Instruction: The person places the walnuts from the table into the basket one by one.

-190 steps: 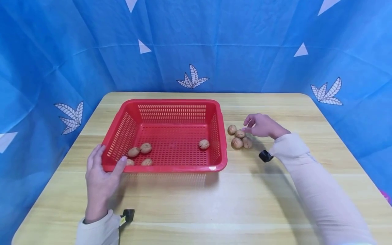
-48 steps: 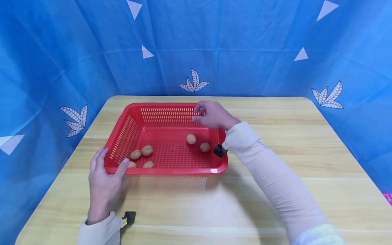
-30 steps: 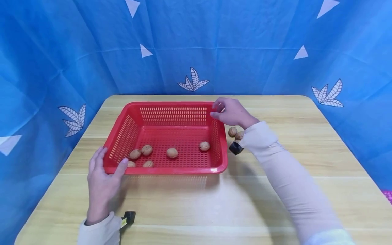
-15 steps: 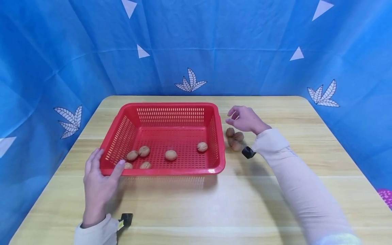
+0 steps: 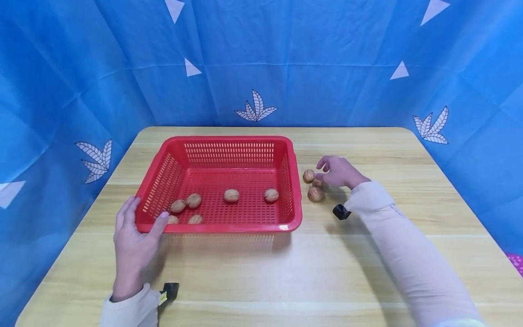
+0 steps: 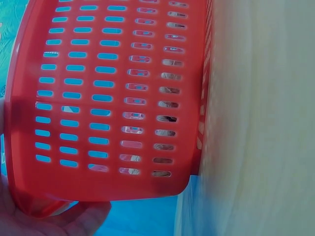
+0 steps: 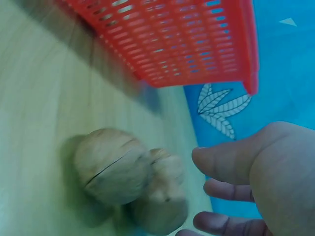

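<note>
My left hand grips the near left corner of a red plastic basket, thumb over the front rim; the left wrist view shows its fingers at the rim too. Several walnuts lie in the basket, with one walnut mid-floor and another walnut near the right wall. Over the small group of walnuts on the table hovers my right hand, fingers loosely bent and holding nothing. One walnut sits at the front of that group, another walnut at the back left. A third is partly hidden by the thumb.
The basket stands on a pale wooden table. A blue cloth with leaf prints hangs behind and around it. Each wrist carries a small black camera.
One walnut has been added to the basket, and its middle walnut has rolled about. My right hand has gone from above the basket back to the table walnuts. My left hand keeps its grip.
</note>
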### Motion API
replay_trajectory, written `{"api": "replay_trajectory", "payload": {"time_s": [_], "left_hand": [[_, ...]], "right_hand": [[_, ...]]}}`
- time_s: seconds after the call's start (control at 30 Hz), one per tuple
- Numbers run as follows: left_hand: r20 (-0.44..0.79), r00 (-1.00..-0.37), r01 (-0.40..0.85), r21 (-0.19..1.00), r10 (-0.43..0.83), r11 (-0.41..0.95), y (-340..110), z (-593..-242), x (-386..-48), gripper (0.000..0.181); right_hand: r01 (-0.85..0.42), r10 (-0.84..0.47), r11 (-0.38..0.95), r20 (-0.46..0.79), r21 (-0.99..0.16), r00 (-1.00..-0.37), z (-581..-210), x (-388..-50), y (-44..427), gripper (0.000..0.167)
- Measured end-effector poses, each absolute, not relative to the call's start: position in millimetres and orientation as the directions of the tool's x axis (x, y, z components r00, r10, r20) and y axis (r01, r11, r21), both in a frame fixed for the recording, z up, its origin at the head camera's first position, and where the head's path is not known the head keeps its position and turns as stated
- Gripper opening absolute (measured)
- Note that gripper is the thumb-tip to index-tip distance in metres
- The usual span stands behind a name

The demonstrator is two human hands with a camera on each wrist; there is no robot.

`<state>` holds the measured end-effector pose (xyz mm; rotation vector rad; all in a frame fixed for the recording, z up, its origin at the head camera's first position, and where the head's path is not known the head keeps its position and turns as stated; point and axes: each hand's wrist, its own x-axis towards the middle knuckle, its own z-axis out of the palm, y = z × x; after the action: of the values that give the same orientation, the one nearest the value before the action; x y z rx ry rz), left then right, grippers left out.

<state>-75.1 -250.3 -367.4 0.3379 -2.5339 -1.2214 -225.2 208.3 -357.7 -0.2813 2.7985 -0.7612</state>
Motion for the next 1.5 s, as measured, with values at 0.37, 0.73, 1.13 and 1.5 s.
{"api": "replay_trajectory", "payload": {"time_s": [0.37,0.73,1.13,1.5], "left_hand": [[0.157,-0.927,-0.094,0.782,-0.341,0.616,-251.7,-367.7,-72.7,0.084],[0.158,-0.927,-0.084,0.795,-0.339,0.6,-250.7,-369.6,-76.6,0.085],[0.155,-0.928,-0.085,0.799,-0.339,0.596,-252.9,-371.8,-77.1,0.084],[0.16,-0.927,-0.083,0.795,-0.339,0.601,-253.1,-371.2,-76.6,0.084]], "right_hand": [[-0.087,-0.246,0.846,-0.24,-0.527,-0.939,-380.5,-224.2,211.3,0.034],[-0.084,-0.23,0.85,-0.223,-0.519,-0.947,-374.3,-224.9,215.6,0.035],[-0.118,-0.232,0.838,-0.152,-0.533,-0.961,-361.3,-225.6,219.2,0.035],[-0.117,-0.209,0.821,-0.104,-0.558,-0.972,-340.6,-227.8,210.0,0.036]]}}
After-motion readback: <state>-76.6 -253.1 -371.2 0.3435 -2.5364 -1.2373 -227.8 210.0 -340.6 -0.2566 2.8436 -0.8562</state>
